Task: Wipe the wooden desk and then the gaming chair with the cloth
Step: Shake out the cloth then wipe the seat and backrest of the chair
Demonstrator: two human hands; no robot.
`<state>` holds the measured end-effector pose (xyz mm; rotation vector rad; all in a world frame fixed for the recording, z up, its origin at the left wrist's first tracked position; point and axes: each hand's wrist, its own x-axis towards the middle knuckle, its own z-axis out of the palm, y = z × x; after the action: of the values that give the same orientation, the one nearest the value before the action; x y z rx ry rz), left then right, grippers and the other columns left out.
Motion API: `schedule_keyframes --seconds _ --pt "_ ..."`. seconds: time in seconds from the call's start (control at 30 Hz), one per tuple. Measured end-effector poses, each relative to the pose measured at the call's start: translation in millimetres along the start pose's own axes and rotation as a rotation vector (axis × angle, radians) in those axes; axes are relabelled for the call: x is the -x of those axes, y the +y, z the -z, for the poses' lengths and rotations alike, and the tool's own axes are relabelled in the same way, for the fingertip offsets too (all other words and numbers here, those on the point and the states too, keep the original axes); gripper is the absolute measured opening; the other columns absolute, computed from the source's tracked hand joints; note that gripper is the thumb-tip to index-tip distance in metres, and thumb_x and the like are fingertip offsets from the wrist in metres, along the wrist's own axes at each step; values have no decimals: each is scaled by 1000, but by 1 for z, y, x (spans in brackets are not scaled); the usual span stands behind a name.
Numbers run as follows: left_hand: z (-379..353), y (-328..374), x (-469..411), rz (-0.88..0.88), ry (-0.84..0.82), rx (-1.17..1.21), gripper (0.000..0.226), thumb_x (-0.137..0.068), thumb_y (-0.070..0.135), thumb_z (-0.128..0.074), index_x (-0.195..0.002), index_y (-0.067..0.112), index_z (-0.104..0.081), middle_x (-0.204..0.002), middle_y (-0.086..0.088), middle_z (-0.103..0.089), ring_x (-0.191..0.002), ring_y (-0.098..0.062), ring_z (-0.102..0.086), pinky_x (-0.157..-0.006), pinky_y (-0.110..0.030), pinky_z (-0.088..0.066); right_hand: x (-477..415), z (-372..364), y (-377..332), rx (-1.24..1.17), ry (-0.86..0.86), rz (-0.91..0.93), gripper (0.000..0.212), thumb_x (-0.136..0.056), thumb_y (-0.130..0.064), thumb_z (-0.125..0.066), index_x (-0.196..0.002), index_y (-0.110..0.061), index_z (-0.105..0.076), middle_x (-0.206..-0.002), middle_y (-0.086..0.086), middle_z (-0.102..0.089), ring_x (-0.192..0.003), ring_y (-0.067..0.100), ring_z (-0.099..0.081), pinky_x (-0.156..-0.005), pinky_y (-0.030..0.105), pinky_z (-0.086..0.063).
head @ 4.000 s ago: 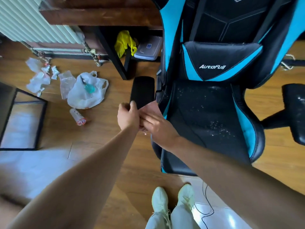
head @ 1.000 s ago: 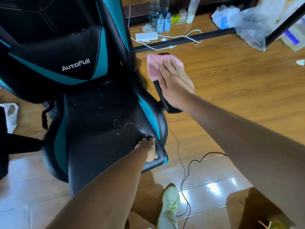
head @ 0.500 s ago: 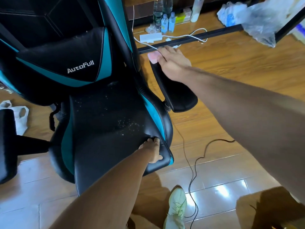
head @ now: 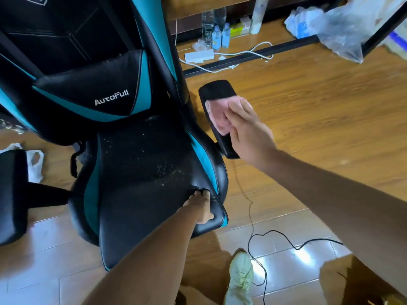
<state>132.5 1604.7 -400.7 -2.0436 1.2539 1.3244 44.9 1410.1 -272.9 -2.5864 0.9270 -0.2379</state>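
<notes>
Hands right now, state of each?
Left hand: closed, gripping the front of the black-and-blue gaming chair seat.
Right hand: open, pressing the pink cloth flat onto the black armrest.

A wooden floor (head: 319, 111) is seen, giving way to glossy tiles (head: 284, 271) at the bottom of the frame. At upper centre, a white power strip (head: 199, 56) and small bottles (head: 220, 37) are set on it. A black cable (head: 251, 208) is trailed across lower centre, and plastic bags (head: 339, 27) are found at upper right.

Right hand (head: 248, 133) palm down, fingers straight, pressing pink cloth (head: 217, 115) flat on armrest (head: 217, 89) of gaming chair (head: 143, 172); right arm stretched forward. Left hand (head: 199, 205) grips chair seat's front corner, fingers curled, forearm extended.
</notes>
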Motion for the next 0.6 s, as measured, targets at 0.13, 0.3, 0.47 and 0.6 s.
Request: schedule_keyframes --seconds 0.13,0.3,0.47,0.6 --pt "2 4 -8 -14 22 15 75 -102 41 -65 -154 5 -24 -154 -21 -34 -141 -39 -41 -115 -46 -39 -83 1 11 -41 -21 -92 46 -106 -15 -39 -148 -26 -54 -167 -7 -35 -145 25 -43 -108 40 -47" --pt "5 12 -15 -28 61 59 75 -103 41 -64 -155 5 -23 -155 -22 -33 -141 -40 -41 -116 -47 -39 -63 -4 12 -99 33 -127 53 -104 -6 -38 -149 -29 -57 -167 -14 -36 -154 17 -32 -113 40 -46" --pt "2 12 -10 -18 75 73 76 -103 41 -65 -155 4 -24 -156 -23 -33 -142 -40 -41 -117 -46 -37 65 -12 12 -23 183 74 56 -97 6 -42 -148 -8 -59 -161 4 -49 -155 29 -35 -115 44 -47" --pt "1 11 -4 -15 111 90 75 -103 38 -64 -155 4 -23 -158 -23 -31 -143 -41 -39 -116 -46 -36 98 -27 13 140 157 305 55 -84 22 -52 -137 9 -62 -147 25 -57 -137 44 -55 -118 48 -44"
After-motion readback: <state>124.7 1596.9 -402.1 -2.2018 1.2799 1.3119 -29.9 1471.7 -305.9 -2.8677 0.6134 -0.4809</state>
